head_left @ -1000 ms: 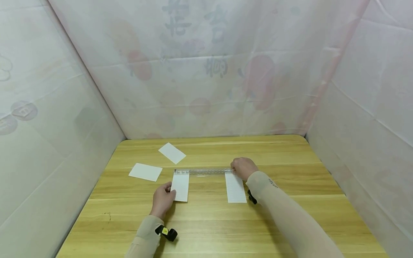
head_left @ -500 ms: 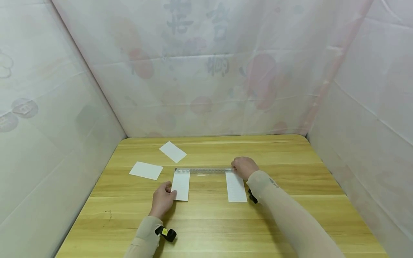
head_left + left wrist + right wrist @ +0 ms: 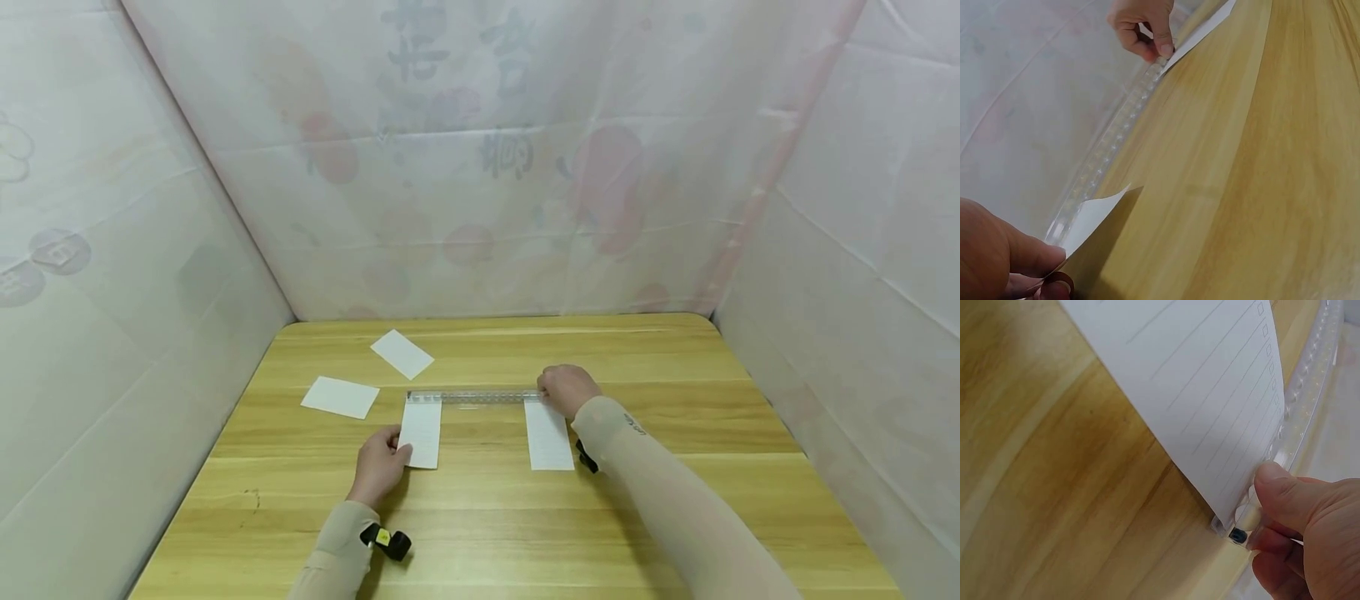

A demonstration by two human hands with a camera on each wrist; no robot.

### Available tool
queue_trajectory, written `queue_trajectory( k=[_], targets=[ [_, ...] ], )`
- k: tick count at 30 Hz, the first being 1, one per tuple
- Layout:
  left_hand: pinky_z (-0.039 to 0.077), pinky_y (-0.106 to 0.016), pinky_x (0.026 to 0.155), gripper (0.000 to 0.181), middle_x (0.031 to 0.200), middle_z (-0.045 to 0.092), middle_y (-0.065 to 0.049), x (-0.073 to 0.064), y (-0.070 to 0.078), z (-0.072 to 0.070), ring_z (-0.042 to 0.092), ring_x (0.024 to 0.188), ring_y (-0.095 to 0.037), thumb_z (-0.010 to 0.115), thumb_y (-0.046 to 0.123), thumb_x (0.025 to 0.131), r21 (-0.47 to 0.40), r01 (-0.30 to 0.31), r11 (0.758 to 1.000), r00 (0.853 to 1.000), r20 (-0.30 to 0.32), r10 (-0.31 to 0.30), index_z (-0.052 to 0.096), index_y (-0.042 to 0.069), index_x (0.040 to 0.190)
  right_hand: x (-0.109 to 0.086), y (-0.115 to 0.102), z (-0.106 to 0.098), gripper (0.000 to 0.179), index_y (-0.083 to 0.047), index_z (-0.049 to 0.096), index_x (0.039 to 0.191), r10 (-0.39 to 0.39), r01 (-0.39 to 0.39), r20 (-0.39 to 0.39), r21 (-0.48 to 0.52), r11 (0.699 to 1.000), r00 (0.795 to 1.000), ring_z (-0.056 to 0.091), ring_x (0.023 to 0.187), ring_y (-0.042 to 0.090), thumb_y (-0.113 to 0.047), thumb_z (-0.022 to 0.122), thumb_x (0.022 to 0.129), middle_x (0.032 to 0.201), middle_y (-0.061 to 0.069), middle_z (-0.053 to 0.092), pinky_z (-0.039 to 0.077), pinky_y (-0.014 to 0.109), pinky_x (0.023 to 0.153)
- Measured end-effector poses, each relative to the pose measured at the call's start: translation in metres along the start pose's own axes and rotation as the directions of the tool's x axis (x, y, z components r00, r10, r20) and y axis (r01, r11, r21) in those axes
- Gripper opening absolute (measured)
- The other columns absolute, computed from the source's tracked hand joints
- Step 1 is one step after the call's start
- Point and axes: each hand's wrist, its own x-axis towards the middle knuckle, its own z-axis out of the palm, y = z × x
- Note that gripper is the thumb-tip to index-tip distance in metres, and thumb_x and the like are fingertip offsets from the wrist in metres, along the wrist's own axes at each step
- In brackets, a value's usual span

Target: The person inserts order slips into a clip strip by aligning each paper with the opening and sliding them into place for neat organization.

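The left hand (image 3: 380, 467) is pinching the left card (image 3: 420, 435) by its outer side edge, near the bottom corner, with the thumb lying on top and fingers going under. This grip is leaving most of the paper face uncovered, and it is perhaps helping the card to stay straight; in the left wrist view the card is bending a little and its edge is throwing a shadow on the table (image 3: 480, 533). The right hand (image 3: 567, 390) is gripping the right end of the clear plastic strip (image 3: 483, 397), its thumb pressing on one side and its curled fingers supporting from the other, so neither hand is spreading wide. By holding the strip at its far end, the person is probably controlling its whole length. The strip is running from side to side across the top edges of the left card and the right card (image 3: 547, 435), and so it is seemingly serving as a common line for both. Whether it is clamping the paper or only covering it, I cannot tell. The right card is showing printed lines and small boxes, and a dark piece (image 3: 1238, 535) is sitting at the strip's end. Farther away, the upper loose card (image 3: 402, 354) and the lower loose card (image 3: 340, 397) are lying slanted on the table, apart from the strip and from the hands.
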Motion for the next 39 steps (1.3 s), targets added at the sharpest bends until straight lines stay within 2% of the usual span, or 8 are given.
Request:
queue_trajectory(
  k=[6, 9, 13, 19, 27, 34, 39],
  targets=[
    [0.043, -0.031, 0.068, 0.041, 0.092, 0.055, -0.010, 0.000, 0.000, 0.003, 0.050, 0.082, -0.021, 0.061, 0.004, 0.090, -0.001, 0.026, 1.000, 1.000, 0.011, -0.026, 0.054, -0.009, 0.128, 0.000, 0.002, 0.001, 0.013, -0.015, 0.069, 0.073, -0.026, 0.025, -0.016, -0.007, 1.000, 1.000, 0.049, 0.065, 0.009, -0.009, 0.076, 0.082, 0.074, -0.006, 0.060, 0.046, 0.028, 0.063],
    [0.043, -0.031, 0.068, 0.042, 0.093, 0.056, -0.010, 0.000, 0.000, 0.004, 0.050, 0.082, -0.021, 0.061, 0.004, 0.090, 0.007, 0.028, 1.000, 1.000, 0.006, -0.028, 0.054, -0.009, 0.129, 0.001, 0.002, 0.001, 0.014, -0.015, 0.069, 0.073, -0.031, 0.031, -0.021, -0.011, 0.999, 0.999, 0.049, 0.064, 0.008, -0.008, 0.075, 0.083, 0.073, -0.006, 0.060, 0.045, 0.028, 0.062],
    [0.044, -0.032, 0.070, 0.042, 0.094, 0.056, -0.010, 0.000, -0.002, 0.005, 0.050, 0.082, -0.021, 0.062, 0.004, 0.090, 0.024, 0.012, 1.000, 1.000, 0.000, -0.012, 0.054, -0.009, 0.129, 0.001, 0.001, 0.000, 0.009, -0.015, 0.072, 0.077, -0.039, 0.038, -0.024, -0.031, 0.999, 0.999, 0.053, 0.066, 0.006, -0.009, 0.077, 0.081, 0.076, -0.006, 0.063, 0.049, 0.026, 0.063],
    [0.043, -0.033, 0.070, 0.043, 0.093, 0.055, -0.008, 0.000, -0.003, 0.008, 0.049, 0.080, -0.020, 0.063, 0.006, 0.090, 0.050, -0.026, 0.998, 1.000, 0.012, 0.025, 0.055, -0.009, 0.129, 0.000, -0.001, -0.004, 0.016, -0.015, 0.068, 0.071, -0.038, 0.037, -0.014, -0.028, 0.999, 0.999, 0.044, 0.061, 0.008, -0.008, 0.077, 0.081, 0.071, -0.006, 0.060, 0.041, 0.026, 0.057],
    [0.043, -0.035, 0.072, 0.041, 0.093, 0.055, -0.006, -0.001, 0.001, 0.009, 0.050, 0.082, -0.020, 0.063, 0.008, 0.090, 0.085, -0.026, 0.996, 1.000, -0.001, 0.026, 0.058, -0.005, 0.128, 0.002, -0.002, -0.007, 0.023, -0.016, 0.062, 0.066, -0.035, 0.035, -0.004, -0.020, 0.999, 0.999, 0.040, 0.060, 0.009, -0.006, 0.075, 0.083, 0.070, -0.006, 0.058, 0.037, 0.027, 0.057],
    [0.043, -0.037, 0.073, 0.043, 0.095, 0.055, -0.007, -0.002, 0.001, 0.010, 0.050, 0.083, -0.021, 0.064, 0.010, 0.089, 0.122, -0.052, 0.991, 0.999, 0.005, 0.052, 0.056, -0.005, 0.129, 0.002, -0.003, -0.008, 0.017, -0.015, 0.067, 0.070, -0.022, 0.022, -0.002, -0.035, 0.999, 1.000, 0.044, 0.061, 0.008, -0.007, 0.076, 0.082, 0.073, -0.006, 0.061, 0.043, 0.026, 0.059],
    [0.043, -0.039, 0.075, 0.043, 0.097, 0.055, -0.007, -0.002, 0.001, 0.011, 0.050, 0.084, -0.021, 0.063, 0.010, 0.089, 0.131, -0.040, 0.991, 0.999, -0.001, 0.040, 0.057, -0.003, 0.130, 0.002, -0.004, -0.010, 0.023, -0.016, 0.063, 0.066, -0.029, 0.029, -0.002, -0.035, 0.999, 1.000, 0.040, 0.060, 0.008, -0.005, 0.075, 0.082, 0.070, -0.006, 0.059, 0.039, 0.026, 0.057]
  ],
)
